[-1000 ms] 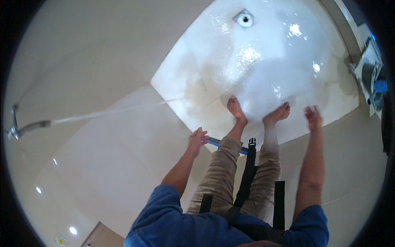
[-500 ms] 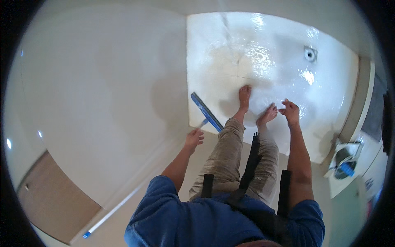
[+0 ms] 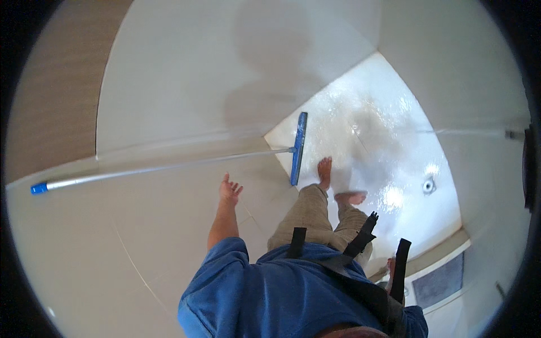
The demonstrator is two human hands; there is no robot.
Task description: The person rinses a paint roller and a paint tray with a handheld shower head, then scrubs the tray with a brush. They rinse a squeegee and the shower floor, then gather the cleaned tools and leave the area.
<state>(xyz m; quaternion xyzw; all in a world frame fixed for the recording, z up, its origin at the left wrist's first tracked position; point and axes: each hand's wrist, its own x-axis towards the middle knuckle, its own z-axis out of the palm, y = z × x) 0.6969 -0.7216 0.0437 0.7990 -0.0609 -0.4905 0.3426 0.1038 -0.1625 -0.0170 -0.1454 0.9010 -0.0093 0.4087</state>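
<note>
A floor squeegee has a blue head [image 3: 297, 163] at the near corner of the wet white floor [image 3: 360, 135]. Its long silvery pole [image 3: 169, 165] stretches left along the pale wall, ending in a blue cap. My left hand [image 3: 230, 192] is just below the pole, apart from it, with fingers spread and nothing held. Low on the right, a black strap mostly covers my right hand [image 3: 390, 265], so its fingers are hidden. My bare feet [image 3: 324, 172] stand on the wet floor, right of the squeegee head.
A round floor drain [image 3: 429, 186] lies to the right. Pale walls [image 3: 191, 79] enclose the wet area. A raised ledge [image 3: 434, 250] and a dark grey mat [image 3: 439, 279] are at the lower right. A brown door [image 3: 56, 73] fills the upper left. Black straps [image 3: 360, 239] hang at my waist.
My view and body have turned left. My left hand has opened wider beside the pole. My right hand has gone from above my foot to low behind the strap.
</note>
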